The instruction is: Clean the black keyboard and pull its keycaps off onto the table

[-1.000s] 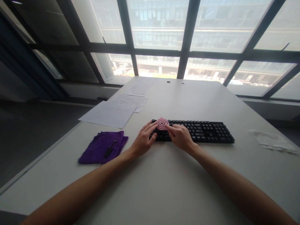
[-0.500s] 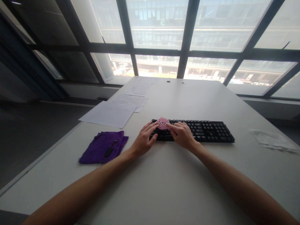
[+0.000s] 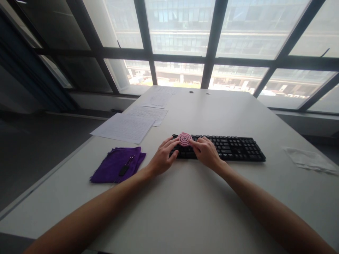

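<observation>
Head view: pink, round, ring-ridged disc [image 3: 184, 139] over the left end of a long black plastic keyboard [image 3: 235, 147]; right hand [image 3: 206, 152] seemingly pinched on the disc's right rim; left hand [image 3: 163, 157] spread, fingertips at its left rim; work looks under way, unfinished.

beyond keyboard [image 3: 235, 148]: open tabletop [image 3: 212, 114] | left obstacle: purple cloth [image 3: 109, 163] (papers [image 3: 122, 127] lie flat) | right: gap before white cloth [image 3: 309, 160]
</observation>
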Demonstrator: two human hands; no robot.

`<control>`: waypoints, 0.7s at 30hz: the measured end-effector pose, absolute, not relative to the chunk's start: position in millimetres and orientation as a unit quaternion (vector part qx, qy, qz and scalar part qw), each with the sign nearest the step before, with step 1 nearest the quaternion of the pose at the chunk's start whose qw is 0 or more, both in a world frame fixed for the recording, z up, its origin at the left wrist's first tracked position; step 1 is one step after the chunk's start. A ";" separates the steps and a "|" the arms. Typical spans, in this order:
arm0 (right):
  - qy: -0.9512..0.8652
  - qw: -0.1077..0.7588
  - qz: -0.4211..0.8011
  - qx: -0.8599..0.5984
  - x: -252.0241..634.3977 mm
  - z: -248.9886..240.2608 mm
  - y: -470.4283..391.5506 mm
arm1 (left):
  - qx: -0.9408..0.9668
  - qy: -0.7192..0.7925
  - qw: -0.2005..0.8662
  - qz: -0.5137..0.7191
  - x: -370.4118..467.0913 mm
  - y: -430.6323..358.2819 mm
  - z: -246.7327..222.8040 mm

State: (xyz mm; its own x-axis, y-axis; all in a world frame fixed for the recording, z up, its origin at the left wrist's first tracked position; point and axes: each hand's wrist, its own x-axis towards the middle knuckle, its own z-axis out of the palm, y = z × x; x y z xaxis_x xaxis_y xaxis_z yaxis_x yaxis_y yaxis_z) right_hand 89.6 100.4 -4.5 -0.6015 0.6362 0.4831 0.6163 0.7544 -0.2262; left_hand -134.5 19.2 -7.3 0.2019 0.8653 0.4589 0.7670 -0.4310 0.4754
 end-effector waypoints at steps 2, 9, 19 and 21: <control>-0.894 0.284 0.019 -0.347 89.6 -4.1 99.3 | 0.771 0.530 0.071 0.346 -134.2 18.7 -6.9; -0.887 0.310 0.031 -0.341 89.5 -7.6 100.7 | 0.773 0.523 0.068 0.353 -133.3 18.3 -6.7; -0.893 0.299 0.020 -0.336 90.3 -9.2 101.3 | 0.771 0.525 0.065 0.354 -132.9 18.0 -7.2; -0.895 0.292 0.017 -0.337 89.8 -8.6 101.1 | 0.771 0.526 0.065 0.354 -133.1 18.4 -7.7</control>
